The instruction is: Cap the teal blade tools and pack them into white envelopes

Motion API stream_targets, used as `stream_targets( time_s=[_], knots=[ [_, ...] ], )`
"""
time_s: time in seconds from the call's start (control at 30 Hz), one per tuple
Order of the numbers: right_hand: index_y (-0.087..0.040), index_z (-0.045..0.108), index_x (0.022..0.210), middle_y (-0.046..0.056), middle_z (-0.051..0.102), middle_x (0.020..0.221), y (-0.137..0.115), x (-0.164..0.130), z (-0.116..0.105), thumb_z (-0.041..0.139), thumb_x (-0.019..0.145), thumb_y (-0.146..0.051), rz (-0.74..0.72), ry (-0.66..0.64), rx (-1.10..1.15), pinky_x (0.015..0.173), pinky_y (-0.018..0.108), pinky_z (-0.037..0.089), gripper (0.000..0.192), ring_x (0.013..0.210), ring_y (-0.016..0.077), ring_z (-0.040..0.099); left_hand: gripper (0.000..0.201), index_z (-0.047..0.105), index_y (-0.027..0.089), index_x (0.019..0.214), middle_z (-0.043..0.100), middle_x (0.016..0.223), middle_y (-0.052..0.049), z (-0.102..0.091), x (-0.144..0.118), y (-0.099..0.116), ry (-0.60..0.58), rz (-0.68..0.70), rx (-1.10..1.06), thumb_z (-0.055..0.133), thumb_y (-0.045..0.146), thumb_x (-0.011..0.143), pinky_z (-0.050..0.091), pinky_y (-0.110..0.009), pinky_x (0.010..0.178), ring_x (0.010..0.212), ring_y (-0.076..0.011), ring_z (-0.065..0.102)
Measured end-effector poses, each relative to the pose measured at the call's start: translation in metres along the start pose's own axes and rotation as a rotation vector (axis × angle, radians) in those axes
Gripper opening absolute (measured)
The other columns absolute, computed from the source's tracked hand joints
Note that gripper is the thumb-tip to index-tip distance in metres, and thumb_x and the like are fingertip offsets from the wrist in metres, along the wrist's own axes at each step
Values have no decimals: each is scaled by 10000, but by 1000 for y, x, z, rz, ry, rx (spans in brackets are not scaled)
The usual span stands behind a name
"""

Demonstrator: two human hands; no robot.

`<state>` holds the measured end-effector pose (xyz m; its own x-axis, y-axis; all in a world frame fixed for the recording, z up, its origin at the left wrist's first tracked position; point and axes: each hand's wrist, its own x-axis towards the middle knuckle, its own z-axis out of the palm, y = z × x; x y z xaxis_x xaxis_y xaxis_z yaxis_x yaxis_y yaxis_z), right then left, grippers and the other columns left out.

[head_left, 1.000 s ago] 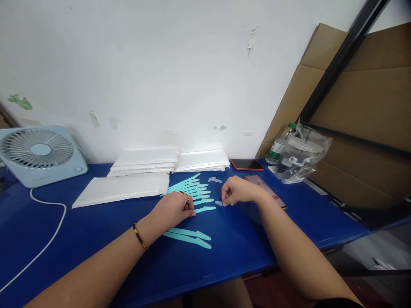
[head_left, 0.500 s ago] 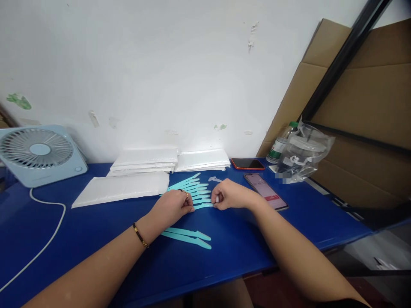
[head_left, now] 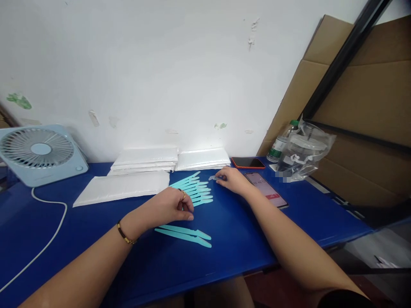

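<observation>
The left hand [head_left: 173, 205] lay low over the desk [head_left: 237, 239], fingers loosely curled and thumb tip just apart from them, with nothing seen pinched between. With 12 o'clock toward the wall, it covered the handle ends of the fanned teal tools [head_left: 201, 193], whose notched heads emerged beyond its fingers. Their long axes ran from about 8 or 9 o'clock to between 2 and 3, the farthest ones tilted most toward 2, the nearest almost straight at 3. At 5 o'clock from that hand lay a pair of teal tools [head_left: 183, 235], nearly parallel, their heads pointing a little past 3 o'clock.

The right hand [head_left: 233, 179] had its fingertips at the small clear pieces [head_left: 212, 178], just beyond the fanned heads at about 2 o'clock; whether it gripped one I could not tell. A phone with a lit screen [head_left: 269, 192] lay near its wrist at roughly 4 o'clock, and an orange-edged phone [head_left: 248, 162] lay between 1 and 2.

From the left hand, a white packet [head_left: 118, 188] lay between 9 and 10 o'clock, and stacked white packets [head_left: 146, 158] stood at 11, with more white packets [head_left: 204, 159] at 1
</observation>
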<state>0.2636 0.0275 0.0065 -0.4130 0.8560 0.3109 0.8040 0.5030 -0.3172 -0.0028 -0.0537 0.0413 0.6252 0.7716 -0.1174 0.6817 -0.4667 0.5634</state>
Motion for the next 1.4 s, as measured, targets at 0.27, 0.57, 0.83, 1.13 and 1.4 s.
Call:
stream_targets(
  time_s=[0.27,0.57,0.83,1.13,1.4],
  knots=[
    [-173,712,824,29,701,789,9,-7,-14,584,736,-210,153,-242,218,647,213,451,160,728,148,623,165,684,242,733,664,707,23,4,1,-8,-96,1,30,612,389,712,390,-208,546,633,-123,573],
    [-172,723,758,24,697,704,4,-12,-26,700,621,-268,164,-333,192,561,206,442,169,641,143,620,208,663,232,771,654,703,16,11,2,2,-23,-7,90,589,423,733,367,-208,522,607,-118,566],
    [-164,717,749,20,695,658,-32,-23,-33,714,602,-361,52,-653,346,534,200,460,246,571,132,623,166,650,226,729,655,682,21,17,11,-2,49,-90,143,594,382,720,352,-223,519,628,-133,568],
    [-177,718,746,1,676,653,-54,-21,-14,707,638,-304,-121,-534,300,535,185,412,168,587,112,603,139,647,218,724,652,689,11,22,14,1,80,-76,174,578,336,747,357,-229,549,642,-139,566],
    [-176,703,842,31,672,783,-39,-15,-10,638,745,-343,-146,-307,290,602,209,420,204,667,122,591,158,653,206,820,651,774,-9,21,13,3,125,-55,192,583,331,753,395,-238,614,688,-147,570]
  ],
)
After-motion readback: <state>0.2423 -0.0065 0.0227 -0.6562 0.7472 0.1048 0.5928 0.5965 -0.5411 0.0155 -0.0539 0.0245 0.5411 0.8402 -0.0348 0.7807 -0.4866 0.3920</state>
